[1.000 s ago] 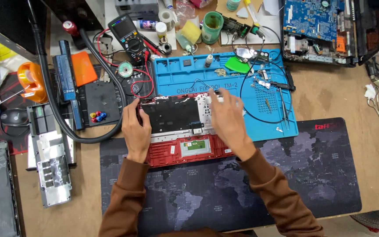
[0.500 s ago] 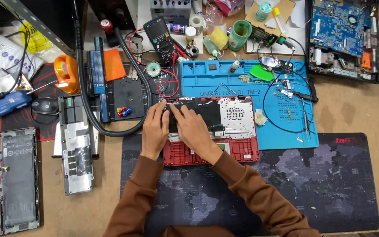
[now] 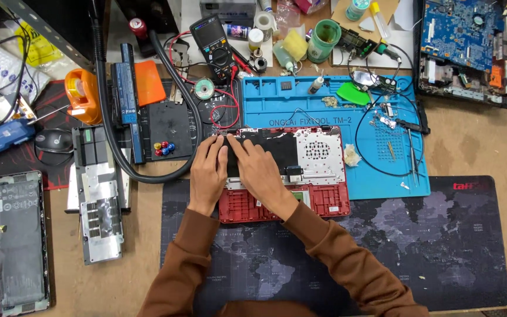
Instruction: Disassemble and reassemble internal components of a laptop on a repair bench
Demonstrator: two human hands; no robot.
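Right now both of your hands lie flat on the left part of the red laptop shell, which sits on the worktop half on the blue repair mat and half on the dark map-printed mat. Your left hand rests palm down, fingers spread, at the shell's left edge; your right hand crosses inward and presses the black sheet just beside it. Neither hand is clenched or grips anything; the fingertips simply bear down. The shell's long axis runs left to right across you, and its silver perforated plate lies to the right of both hands, nearer your right hand.
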